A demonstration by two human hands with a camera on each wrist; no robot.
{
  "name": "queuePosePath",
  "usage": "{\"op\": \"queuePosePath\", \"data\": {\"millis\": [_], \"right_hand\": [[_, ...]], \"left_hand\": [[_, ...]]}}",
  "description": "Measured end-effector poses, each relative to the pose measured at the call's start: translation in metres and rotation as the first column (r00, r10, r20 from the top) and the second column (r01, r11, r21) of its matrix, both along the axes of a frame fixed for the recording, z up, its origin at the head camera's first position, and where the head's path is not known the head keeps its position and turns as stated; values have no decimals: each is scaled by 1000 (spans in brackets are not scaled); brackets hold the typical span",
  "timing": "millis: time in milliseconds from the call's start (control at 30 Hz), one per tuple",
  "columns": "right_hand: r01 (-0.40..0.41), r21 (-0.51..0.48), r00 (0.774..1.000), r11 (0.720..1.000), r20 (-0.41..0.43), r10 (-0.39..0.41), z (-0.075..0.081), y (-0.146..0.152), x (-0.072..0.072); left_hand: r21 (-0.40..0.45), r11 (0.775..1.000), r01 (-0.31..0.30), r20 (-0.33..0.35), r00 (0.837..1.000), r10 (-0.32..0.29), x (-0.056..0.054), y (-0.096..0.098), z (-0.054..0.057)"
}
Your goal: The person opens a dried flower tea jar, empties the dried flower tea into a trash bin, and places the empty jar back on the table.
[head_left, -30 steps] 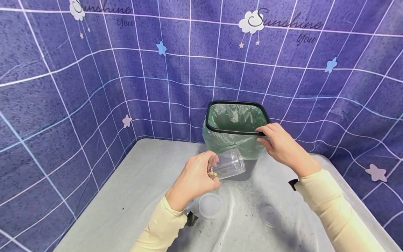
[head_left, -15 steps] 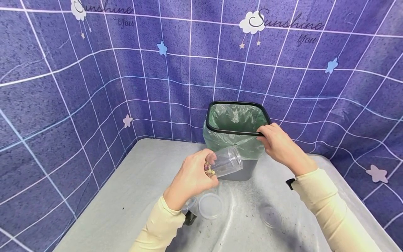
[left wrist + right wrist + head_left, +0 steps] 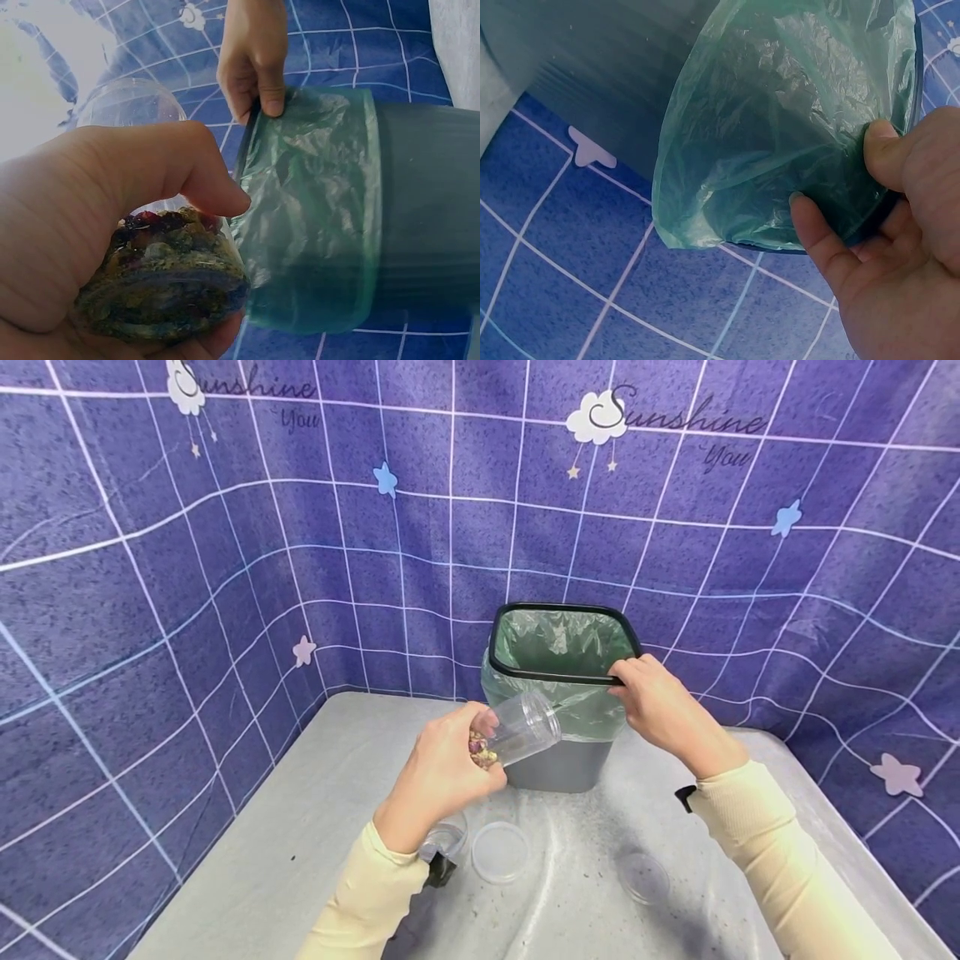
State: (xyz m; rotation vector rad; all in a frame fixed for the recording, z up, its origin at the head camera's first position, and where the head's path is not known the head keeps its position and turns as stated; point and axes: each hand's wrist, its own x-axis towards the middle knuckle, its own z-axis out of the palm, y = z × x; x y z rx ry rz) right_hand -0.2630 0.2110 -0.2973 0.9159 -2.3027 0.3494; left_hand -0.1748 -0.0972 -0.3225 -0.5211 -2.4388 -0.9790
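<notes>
My left hand (image 3: 442,768) grips a clear plastic jar (image 3: 525,727) around its base. The jar is tilted, its open mouth up and to the right, in front of the trash bin (image 3: 562,766). Dried flower and herb bits (image 3: 169,251) lie at the jar's bottom, partly covered by my fingers. With its thumb and fingers, my right hand (image 3: 667,706) holds the bin's black rim (image 3: 555,677) at the near right corner. A green bag (image 3: 772,127) lines the bin and folds down over its outside; the right thumb presses on it in the right wrist view.
Below the left wrist stands another clear container (image 3: 447,837), partly hidden by a black wrist strap. A round translucent lid (image 3: 501,853) lies beside it. Farther right is a clear round lid (image 3: 645,878). Dark crumbs dot the grey tabletop (image 3: 360,760). A blue patterned curtain (image 3: 405,568) hangs behind.
My left hand has drawn the jar a little left and up, and its mouth points higher. The right hand stays at the rim, its fingers closer around it.
</notes>
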Motion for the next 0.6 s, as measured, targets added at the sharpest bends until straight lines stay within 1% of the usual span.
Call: {"op": "queuePosePath", "data": {"millis": [100, 333, 500, 600], "right_hand": [[-1, 5, 1000, 1000, 12, 1, 0, 0, 0], [-3, 22, 999, 1000, 33, 2, 0, 0, 0], [-1, 17, 1000, 1000, -13, 1, 1, -1, 0], [-2, 16, 1000, 1000, -30, 2, 1, -1, 1]], "left_hand": [[-6, 1000, -12, -13, 1000, 12, -2, -3, 7], [-25, 999, -27, -77, 997, 25, -9, -7, 27], [-40, 998, -51, -115, 992, 46, -15, -8, 45], [-60, 997, -55, -143, 989, 45, -20, -8, 54]]}}
